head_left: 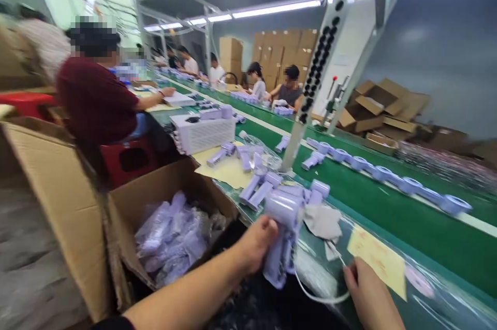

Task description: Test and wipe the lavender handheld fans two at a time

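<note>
Near the bench edge, my left hand is closed round a lavender plastic housing, which hangs upright with its rounded end on top. Farther right, my right hand pinches a thin white cord that loops down and back toward the housing. Between the hands a crumpled whitish cloth lies on the bench, with a clear plastic bag below it. Beyond my right hand lies a yellow paper. More lavender parts lie just behind the held housing.
An open cardboard box with bagged lavender parts stands at the left. A green conveyor carries a row of lavender rings. A metal post rises from the bench. A person in dark red sits at the left beside a white crate.
</note>
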Available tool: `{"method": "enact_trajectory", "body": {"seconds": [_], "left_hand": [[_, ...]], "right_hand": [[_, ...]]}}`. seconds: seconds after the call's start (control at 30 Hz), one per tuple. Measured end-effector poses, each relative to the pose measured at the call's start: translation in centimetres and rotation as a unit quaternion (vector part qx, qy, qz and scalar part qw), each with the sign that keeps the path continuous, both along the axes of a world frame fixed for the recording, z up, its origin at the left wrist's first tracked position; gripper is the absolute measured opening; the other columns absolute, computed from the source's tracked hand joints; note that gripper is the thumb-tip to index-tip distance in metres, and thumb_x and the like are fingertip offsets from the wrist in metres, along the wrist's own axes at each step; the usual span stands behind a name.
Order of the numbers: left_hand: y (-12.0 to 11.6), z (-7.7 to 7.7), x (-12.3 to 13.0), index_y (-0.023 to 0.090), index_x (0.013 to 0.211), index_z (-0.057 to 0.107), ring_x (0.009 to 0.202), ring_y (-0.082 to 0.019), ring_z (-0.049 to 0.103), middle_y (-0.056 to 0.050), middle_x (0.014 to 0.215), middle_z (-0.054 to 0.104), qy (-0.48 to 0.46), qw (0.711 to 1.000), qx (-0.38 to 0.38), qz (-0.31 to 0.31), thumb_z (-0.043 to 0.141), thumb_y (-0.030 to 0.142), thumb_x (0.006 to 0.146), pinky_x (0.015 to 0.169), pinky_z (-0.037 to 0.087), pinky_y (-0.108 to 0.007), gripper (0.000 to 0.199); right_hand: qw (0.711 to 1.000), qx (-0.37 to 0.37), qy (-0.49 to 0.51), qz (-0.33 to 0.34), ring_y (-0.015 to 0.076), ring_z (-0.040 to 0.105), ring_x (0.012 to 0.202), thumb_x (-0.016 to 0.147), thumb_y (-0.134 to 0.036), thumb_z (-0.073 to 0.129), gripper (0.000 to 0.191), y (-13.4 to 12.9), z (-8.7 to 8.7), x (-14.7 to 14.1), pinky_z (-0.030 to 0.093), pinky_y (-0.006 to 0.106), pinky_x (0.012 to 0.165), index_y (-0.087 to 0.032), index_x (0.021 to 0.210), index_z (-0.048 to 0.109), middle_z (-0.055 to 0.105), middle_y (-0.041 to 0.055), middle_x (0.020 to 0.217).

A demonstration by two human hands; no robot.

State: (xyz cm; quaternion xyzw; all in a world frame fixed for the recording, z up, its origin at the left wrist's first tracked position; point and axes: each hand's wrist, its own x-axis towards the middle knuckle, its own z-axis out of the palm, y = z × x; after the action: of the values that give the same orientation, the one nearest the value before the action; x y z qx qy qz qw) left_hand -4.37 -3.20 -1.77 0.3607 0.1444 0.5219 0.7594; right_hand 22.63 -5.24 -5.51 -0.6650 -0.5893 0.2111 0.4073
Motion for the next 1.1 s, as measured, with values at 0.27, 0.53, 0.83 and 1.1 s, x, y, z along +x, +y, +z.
{"method": "enact_trajectory", "body": {"seconds": [0.27,0.53,0.83,1.1], "left_hand": [[1.1,2.7,-0.7,0.018,0.079,0.073,0.100,-0.030,0.075,-0.010,0.099,0.080,-0.061,0.997,-0.033,0.034,0.078,0.084,0.060,0.091,0.059,-0.040,0.069],[0.5,3.5,1.0,0.019,0.068,0.066,0.101,-0.033,0.074,-0.011,0.099,0.078,-0.066,0.996,-0.020,0.049,0.075,0.089,0.056,0.086,0.061,-0.043,0.072],[-0.3,3.5,1.9,0.018,0.066,0.068,0.091,-0.029,0.074,-0.010,0.096,0.078,-0.060,0.992,-0.004,0.112,0.074,0.090,0.054,0.082,0.060,-0.040,0.073],[-1.2,4.8,2.0,0.016,0.062,0.063,0.083,-0.021,0.073,-0.010,0.104,0.076,-0.132,0.984,-0.096,0.072,0.078,0.086,0.054,0.072,0.060,-0.032,0.073]], "right_hand": [[0.993,-0.046,0.087,0.058,0.0215,0.064,0.061,0.094,-0.056,0.055,0.050,-5.4,3.9,-6.9,0.048,0.032,0.061,-0.019,0.127,0.062,0.063,-0.0019,0.062],[0.912,-0.125,0.267,0.284,0.0133,0.049,0.051,0.101,-0.061,0.053,0.048,-6.8,5.3,-12.1,0.038,0.027,0.054,-0.018,0.090,0.070,0.050,-0.0044,0.053],[0.828,-0.090,0.511,0.212,0.0103,0.037,0.046,0.102,-0.058,0.056,0.043,-7.7,4.1,-14.9,0.043,0.025,0.054,-0.021,0.079,0.059,0.038,-0.0086,0.052],[0.925,0.064,0.255,0.276,0.0166,0.058,0.083,0.107,-0.038,0.050,0.029,-7.7,4.9,-13.0,0.050,0.024,0.079,-0.023,0.093,0.072,0.065,0.0034,0.090]]}}
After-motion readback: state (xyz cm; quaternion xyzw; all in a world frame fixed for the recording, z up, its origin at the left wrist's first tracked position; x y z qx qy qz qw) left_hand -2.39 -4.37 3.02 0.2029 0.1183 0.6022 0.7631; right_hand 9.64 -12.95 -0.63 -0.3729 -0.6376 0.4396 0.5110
